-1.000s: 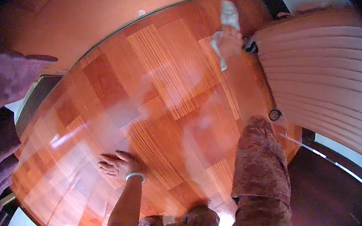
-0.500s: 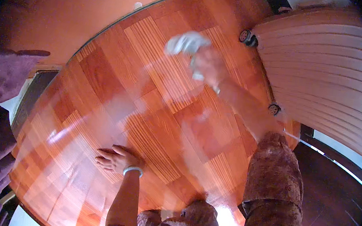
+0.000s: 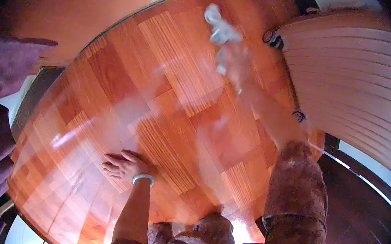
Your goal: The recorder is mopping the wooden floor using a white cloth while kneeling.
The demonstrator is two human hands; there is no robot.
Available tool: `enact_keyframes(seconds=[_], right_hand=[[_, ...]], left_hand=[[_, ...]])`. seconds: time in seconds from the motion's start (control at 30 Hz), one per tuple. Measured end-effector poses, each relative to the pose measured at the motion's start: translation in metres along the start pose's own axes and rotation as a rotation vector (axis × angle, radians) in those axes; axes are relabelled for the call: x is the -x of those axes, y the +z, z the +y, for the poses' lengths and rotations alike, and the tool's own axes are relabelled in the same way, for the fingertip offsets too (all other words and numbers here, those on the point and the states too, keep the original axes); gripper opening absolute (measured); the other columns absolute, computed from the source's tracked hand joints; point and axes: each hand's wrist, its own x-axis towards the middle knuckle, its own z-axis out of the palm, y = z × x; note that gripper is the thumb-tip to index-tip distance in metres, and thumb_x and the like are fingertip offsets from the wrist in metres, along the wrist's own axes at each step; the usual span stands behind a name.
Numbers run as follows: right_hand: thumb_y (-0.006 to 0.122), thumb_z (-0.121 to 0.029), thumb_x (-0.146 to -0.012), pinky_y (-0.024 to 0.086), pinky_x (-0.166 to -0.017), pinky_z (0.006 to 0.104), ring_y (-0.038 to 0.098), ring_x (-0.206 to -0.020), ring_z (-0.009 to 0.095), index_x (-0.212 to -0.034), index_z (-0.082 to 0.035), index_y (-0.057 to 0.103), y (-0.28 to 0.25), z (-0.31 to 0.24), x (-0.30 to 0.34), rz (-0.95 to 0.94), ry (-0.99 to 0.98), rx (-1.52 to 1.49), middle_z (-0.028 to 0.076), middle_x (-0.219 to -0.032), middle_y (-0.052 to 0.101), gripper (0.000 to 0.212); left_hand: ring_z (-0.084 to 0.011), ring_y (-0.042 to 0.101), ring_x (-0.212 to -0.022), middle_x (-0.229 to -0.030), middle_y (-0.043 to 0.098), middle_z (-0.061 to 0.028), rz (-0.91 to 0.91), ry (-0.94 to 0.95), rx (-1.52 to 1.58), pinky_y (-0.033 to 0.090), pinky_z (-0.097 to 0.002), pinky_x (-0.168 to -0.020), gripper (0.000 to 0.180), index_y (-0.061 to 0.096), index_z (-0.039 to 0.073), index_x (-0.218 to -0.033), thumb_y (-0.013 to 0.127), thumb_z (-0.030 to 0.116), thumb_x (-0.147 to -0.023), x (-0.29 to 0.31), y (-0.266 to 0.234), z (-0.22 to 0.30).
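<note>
Fingers of the right hand [image 3: 237, 63]: blurred, on a pale, bunched cloth [image 3: 222, 32]; cannot tell whether gripping or only pressing. Cloth lies over the far part of the glossy wood-patterned surface [image 3: 170, 133], projecting beyond the fingertips. Left hand [image 3: 125, 165]: nearer the body, fingers spread, palm down on the same surface; pale band [image 3: 143, 179] at wrist. Right of the surface: ribbed, wheeled case [image 3: 349, 86].
</note>
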Motion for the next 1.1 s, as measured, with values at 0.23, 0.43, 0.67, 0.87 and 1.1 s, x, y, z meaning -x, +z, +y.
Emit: enact_keyframes(seconds=[0.23, 0.43, 0.67, 0.87, 1.1], right_hand=[[0.063, -0.025, -0.088, 0.036, -0.104, 0.0521, 0.045, -0.125, 0.034, -0.137, -0.013, 0.052, -0.012, 0.001, -0.034, 0.198, 0.401, 0.087, 0.011, -0.139, 0.050, 0.051], [0.067, -0.026, -0.085, 0.040, -0.101, 0.0509, 0.046, -0.126, 0.032, -0.136, -0.019, 0.053, -0.018, -0.006, -0.005, 0.139, 0.102, -0.057, 0.008, -0.137, 0.052, 0.053], [0.070, -0.024, -0.084, 0.039, -0.102, 0.0488, 0.046, -0.123, 0.033, -0.134, -0.020, 0.057, -0.017, 0.005, -0.002, 0.201, 0.241, -0.035, 0.008, -0.136, 0.052, 0.052], [0.069, -0.030, -0.087, 0.034, -0.107, 0.0526, 0.042, -0.130, 0.034, -0.137, -0.020, 0.053, -0.019, 0.003, -0.022, 0.222, 0.307, -0.087, 0.007, -0.137, 0.051, 0.053], [0.067, -0.024, -0.088, 0.036, -0.105, 0.0520, 0.044, -0.126, 0.037, -0.140, -0.017, 0.050, -0.028, -0.025, 0.047, 0.118, 0.194, -0.125, 0.012, -0.137, 0.050, 0.055]], left_hand=[[-0.0428, 0.013, -0.149, -0.161, 0.013, -0.0284, -0.074, -0.046, 0.015, 0.012, -0.0568, -0.119, 0.077, 0.018, 0.009, -0.157, 0.027, 0.060, -0.100, -0.003, -0.010, 0.004], [-0.0423, 0.019, -0.148, -0.160, 0.018, -0.0268, -0.036, -0.048, -0.007, 0.015, -0.0569, -0.119, 0.077, 0.022, 0.011, -0.157, 0.032, 0.061, -0.098, -0.001, -0.004, 0.001], [-0.0423, 0.019, -0.148, -0.159, 0.020, -0.0274, -0.110, -0.072, -0.007, 0.016, -0.0566, -0.119, 0.076, 0.024, 0.011, -0.156, 0.033, 0.060, -0.099, 0.001, -0.008, 0.009], [-0.0423, 0.017, -0.149, -0.159, 0.019, -0.0280, -0.049, -0.017, 0.022, 0.015, -0.0561, -0.119, 0.076, 0.023, 0.011, -0.157, 0.034, 0.059, -0.099, -0.002, -0.008, 0.007], [-0.0417, 0.019, -0.148, -0.159, 0.020, -0.0271, -0.043, -0.050, -0.005, 0.016, -0.0559, -0.119, 0.076, 0.024, 0.011, -0.157, 0.035, 0.058, -0.099, 0.000, -0.008, 0.007]])
